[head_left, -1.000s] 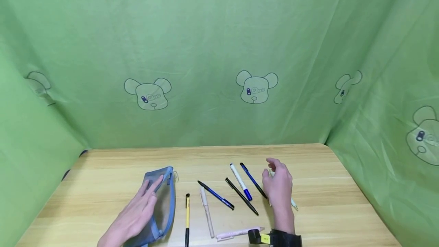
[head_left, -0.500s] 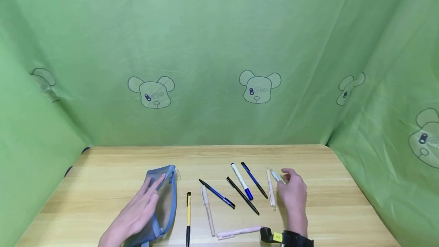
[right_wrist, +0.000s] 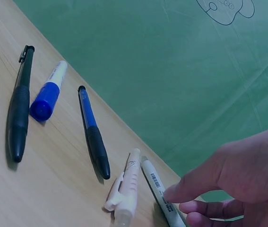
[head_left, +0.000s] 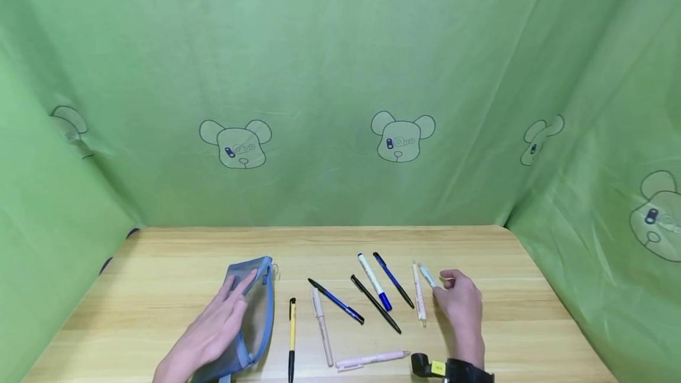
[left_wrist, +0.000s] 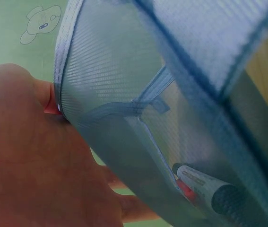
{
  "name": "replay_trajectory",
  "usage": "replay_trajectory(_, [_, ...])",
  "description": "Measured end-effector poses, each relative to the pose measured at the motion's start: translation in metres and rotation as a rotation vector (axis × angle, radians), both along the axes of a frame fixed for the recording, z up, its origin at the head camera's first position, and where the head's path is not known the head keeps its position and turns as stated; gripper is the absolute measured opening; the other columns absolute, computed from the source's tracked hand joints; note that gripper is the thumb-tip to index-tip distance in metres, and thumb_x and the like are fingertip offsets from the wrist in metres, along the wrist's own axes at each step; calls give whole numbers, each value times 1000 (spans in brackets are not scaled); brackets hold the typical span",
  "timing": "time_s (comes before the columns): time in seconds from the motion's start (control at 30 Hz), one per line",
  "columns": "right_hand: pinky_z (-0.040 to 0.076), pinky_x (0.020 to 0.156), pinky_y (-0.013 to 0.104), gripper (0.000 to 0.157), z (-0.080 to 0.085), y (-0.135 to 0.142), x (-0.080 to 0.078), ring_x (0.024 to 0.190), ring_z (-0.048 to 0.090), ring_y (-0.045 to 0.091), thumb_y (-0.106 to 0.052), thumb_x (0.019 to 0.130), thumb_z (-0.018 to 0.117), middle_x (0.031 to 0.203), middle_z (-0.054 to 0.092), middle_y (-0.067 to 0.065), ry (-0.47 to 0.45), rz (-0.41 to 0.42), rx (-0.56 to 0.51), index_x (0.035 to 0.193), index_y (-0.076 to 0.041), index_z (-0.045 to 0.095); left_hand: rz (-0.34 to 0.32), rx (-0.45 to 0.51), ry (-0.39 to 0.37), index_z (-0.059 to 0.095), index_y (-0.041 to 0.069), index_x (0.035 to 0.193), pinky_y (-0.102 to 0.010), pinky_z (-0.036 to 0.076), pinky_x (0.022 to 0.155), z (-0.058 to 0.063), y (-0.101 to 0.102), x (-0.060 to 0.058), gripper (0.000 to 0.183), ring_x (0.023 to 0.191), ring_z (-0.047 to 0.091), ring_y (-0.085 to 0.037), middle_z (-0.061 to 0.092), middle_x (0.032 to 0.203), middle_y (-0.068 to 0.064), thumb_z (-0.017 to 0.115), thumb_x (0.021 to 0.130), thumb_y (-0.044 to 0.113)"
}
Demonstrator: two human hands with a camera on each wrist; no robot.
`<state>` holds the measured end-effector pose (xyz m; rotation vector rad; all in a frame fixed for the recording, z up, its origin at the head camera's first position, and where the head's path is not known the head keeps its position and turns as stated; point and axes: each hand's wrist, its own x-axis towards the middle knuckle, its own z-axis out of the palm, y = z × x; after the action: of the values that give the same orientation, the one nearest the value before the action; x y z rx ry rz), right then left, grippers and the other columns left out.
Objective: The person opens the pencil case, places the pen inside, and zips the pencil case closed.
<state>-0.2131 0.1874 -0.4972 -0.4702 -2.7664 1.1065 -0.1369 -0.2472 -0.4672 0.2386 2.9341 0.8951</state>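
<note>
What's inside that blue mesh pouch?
Inside the blue mesh pouch, the left wrist view shows a white, dark-ended pen, with a small red patch beside it I can't identify. Fabric and the left hand cover other parts; anything else there can't be seen.

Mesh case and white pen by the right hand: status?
Left hand on mesh case, mouth gaping. Right hand touching white pen, firm grip unclear. Pale pink pen close alongside, possible snag.
</note>
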Motion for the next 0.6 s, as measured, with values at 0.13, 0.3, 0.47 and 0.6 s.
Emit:
replay_trajectory(0.13, [45,63,38,43,1,-1,1,79,54,28,-3,79,69,102,61,21,-41,13,6,120,7,63,0,5,-1,22,17,159,-78,33,94,-1,-1,0,51,140,18,-51,15,156,-34,16,109,29])
replay_trajectory(0.3, [44,59,36,39,2,-2,2,74,53,26,-3,80,68,102,62,21,-71,1,28,118,6,65,-2,9,15,22,17,159,-77,33,94,-1,0,0,51,140,18,-50,16,156,-34,17,109,28])
replay_trajectory(0.47, [43,57,36,33,2,-2,3,73,55,27,-2,80,66,99,65,19,-84,-11,42,113,4,68,0,4,3,22,18,159,-77,35,93,-2,-1,-1,51,140,18,-50,15,156,-34,16,109,29])
replay_trajectory(0.6, [42,56,35,31,1,-3,3,71,55,26,-2,81,64,99,67,18,-96,-23,54,111,3,69,4,-3,-18,20,19,159,-77,34,94,-2,-2,-1,51,139,19,-51,12,157,-33,14,109,30])
